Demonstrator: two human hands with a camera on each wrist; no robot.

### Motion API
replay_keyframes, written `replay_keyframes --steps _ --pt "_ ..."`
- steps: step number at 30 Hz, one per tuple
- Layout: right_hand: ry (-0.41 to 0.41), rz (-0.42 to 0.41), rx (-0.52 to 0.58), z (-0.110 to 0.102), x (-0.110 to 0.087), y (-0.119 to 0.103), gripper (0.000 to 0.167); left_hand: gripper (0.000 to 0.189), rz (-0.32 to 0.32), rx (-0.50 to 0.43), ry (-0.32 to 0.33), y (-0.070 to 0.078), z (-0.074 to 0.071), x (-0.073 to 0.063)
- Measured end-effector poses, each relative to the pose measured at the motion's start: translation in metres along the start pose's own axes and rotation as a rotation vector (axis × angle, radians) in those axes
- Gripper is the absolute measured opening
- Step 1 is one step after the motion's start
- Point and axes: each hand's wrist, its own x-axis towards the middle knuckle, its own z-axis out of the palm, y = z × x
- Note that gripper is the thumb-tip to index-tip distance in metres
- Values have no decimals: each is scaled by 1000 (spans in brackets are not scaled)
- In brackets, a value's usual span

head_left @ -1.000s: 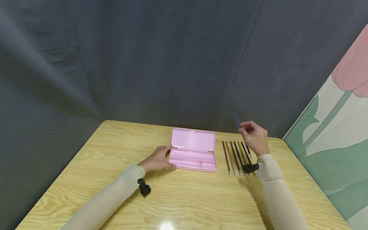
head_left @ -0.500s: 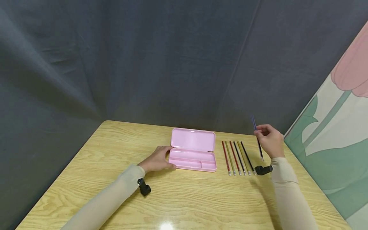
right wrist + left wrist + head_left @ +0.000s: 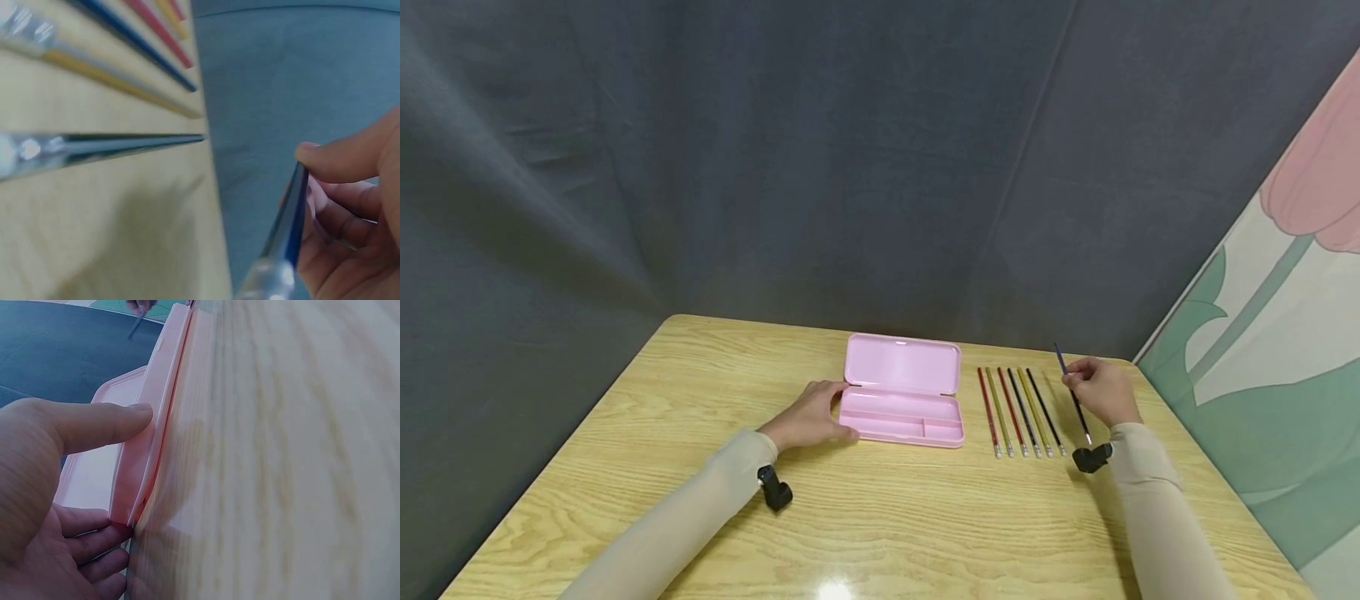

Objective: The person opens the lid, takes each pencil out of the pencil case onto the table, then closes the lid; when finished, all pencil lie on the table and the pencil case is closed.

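A pink pencil case point(image 3: 901, 427) lies open on the wooden table, its lid tipped back and its divided tray bare. My left hand point(image 3: 811, 414) grips the case's left end; in the left wrist view the thumb point(image 3: 119, 422) lies along the front wall and the other fingers curl at the end. Out to the right, my right hand point(image 3: 1103, 390) pinches a dark blue pencil point(image 3: 1080, 414) between thumb and fingers, its eraser end toward me. The right wrist view shows this held pencil point(image 3: 289, 219) tilted, apart from the row of pencils.
Several red, yellow and dark pencils point(image 3: 1017, 412) lie side by side between the case and my right hand, erasers toward me. A dark grey curtain point(image 3: 850, 167) hangs behind the table point(image 3: 880, 517). A flower-patterned cloth point(image 3: 1262, 375) hangs at the right.
My right hand has carried the pencil rightward, away from the row, then lowered it toward the table. My left hand stays at the case.
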Motion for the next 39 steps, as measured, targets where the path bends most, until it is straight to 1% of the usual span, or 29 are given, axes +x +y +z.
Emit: replay_keyframes --steps 6,13,23,30,39 --pt "-96 16 -20 12 0 6 22 87 4 6 6 0 1 0" --pt "-151 40 -59 21 2 11 18 87 -2 1 9 -1 1 1" --pt "-225 72 -78 26 4 17 23 87 0 10 1 -2 1 1" --pt "-234 56 -99 32 6 16 22 87 -1 10 -3 -3 0 0" --pt "-239 36 -135 31 4 8 20 88 -3 8 1 -1 0 -1"
